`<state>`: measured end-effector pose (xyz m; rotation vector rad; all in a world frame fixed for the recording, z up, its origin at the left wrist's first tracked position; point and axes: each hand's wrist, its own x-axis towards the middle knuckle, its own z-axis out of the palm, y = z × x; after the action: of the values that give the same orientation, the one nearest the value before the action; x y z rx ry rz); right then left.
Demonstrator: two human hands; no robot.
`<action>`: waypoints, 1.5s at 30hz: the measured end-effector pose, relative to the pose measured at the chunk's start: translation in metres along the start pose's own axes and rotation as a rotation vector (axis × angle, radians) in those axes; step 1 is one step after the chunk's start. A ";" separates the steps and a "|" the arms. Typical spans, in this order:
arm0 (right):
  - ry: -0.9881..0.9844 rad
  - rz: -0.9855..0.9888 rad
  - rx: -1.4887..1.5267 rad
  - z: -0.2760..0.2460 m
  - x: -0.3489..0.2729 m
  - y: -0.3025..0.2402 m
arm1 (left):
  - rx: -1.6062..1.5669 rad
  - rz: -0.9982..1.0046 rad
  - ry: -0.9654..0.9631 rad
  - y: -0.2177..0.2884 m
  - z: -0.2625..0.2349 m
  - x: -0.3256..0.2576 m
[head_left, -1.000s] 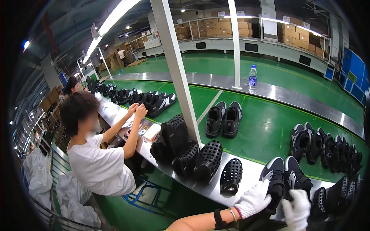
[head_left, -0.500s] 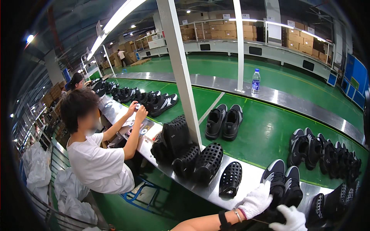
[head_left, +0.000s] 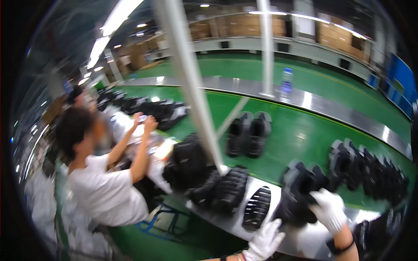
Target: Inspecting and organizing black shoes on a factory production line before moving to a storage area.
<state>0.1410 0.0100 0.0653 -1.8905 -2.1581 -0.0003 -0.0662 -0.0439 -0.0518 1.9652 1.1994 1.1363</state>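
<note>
My left hand (head_left: 264, 240), in a white knit glove, is low in the picture with its fingers stretched out and nothing seen in it. Just beyond it lies a black perforated shoe-shaped form (head_left: 257, 209) on the metal edge of the bench. To the right, a pair of black sneakers (head_left: 297, 185) with grey toes stands side by side. My right hand (head_left: 329, 211), gloved too, is at the right sneaker of that pair, its fingers curled against the heel end. Motion blurs both hands and shoes.
More black perforated forms (head_left: 228, 191) are heaped left by a white post (head_left: 191, 82). Another sneaker pair (head_left: 248, 135) stands on the green surface, and a row of sneakers (head_left: 365, 169) at right. A bottle (head_left: 286, 82) stands farther back. A co-worker (head_left: 102, 182) sits at left.
My left hand has drawn back toward the lower left, away from the sneakers. My right hand has moved up to the heel end, and the pair has shifted away and left. The view has blurred.
</note>
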 end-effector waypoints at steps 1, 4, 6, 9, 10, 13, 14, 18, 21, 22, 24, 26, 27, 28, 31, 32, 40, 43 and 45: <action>0.109 -0.086 0.003 0.010 0.011 0.007 | -0.136 -0.122 -0.230 -0.004 -0.002 -0.004; 0.097 -0.101 -0.079 0.045 0.057 0.023 | 0.228 0.239 -0.196 -0.014 0.007 -0.006; 0.043 -0.015 -0.079 0.057 0.082 0.032 | 0.137 0.234 -0.269 -0.015 0.014 -0.007; 0.120 0.068 0.031 0.051 0.091 0.044 | 0.174 0.291 -0.235 -0.016 0.019 -0.008; 0.125 0.134 0.091 0.046 0.087 0.049 | 0.177 0.290 -0.227 -0.016 0.019 -0.009; 0.216 0.215 -0.160 0.021 0.056 0.073 | 0.209 0.258 -0.252 -0.016 0.016 -0.010; 0.206 0.327 -0.217 0.013 0.049 0.082 | 0.213 0.236 -0.282 -0.016 0.013 -0.011; 0.062 0.462 -0.211 0.014 0.021 0.121 | 0.239 0.245 -0.292 -0.016 0.017 -0.009; 0.171 0.404 -0.198 0.028 0.024 0.153 | 0.245 0.217 -0.351 -0.015 0.016 -0.006; 0.212 0.353 -0.260 0.029 0.023 0.167 | 0.237 0.179 -0.401 -0.015 0.013 -0.006; 0.257 0.420 -0.337 0.027 0.020 0.197 | 0.136 0.105 -0.401 -0.012 0.012 -0.008; 0.269 0.505 -0.290 0.025 0.010 0.226 | 0.161 0.245 -0.342 -0.014 0.013 -0.005; 0.205 0.550 -0.154 0.022 0.007 0.242 | 0.180 0.196 -0.402 -0.015 0.012 -0.004; 0.257 0.367 -0.133 0.024 0.008 0.255 | 0.183 0.153 -0.474 -0.015 0.014 -0.002; 0.130 0.732 0.403 0.027 0.002 0.271 | 0.144 0.147 -0.442 -0.015 0.017 0.001; 0.139 0.765 0.377 0.030 -0.001 0.266 | 0.146 0.146 -0.433 -0.014 0.018 0.001; -0.030 0.521 -0.274 0.001 -0.041 0.095 | 0.165 0.092 -0.384 -0.015 0.025 -0.007; -0.031 0.347 -0.161 -0.040 -0.080 0.023 | 0.117 0.171 -0.353 -0.010 0.032 -0.001; -0.049 0.265 -0.097 -0.060 -0.101 -0.017 | -0.029 0.085 -0.363 0.002 0.036 0.004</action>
<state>0.1476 -0.1017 0.1054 -2.2407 -1.9523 -0.0075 -0.0323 -0.0426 -0.0660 2.1035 0.9109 0.7851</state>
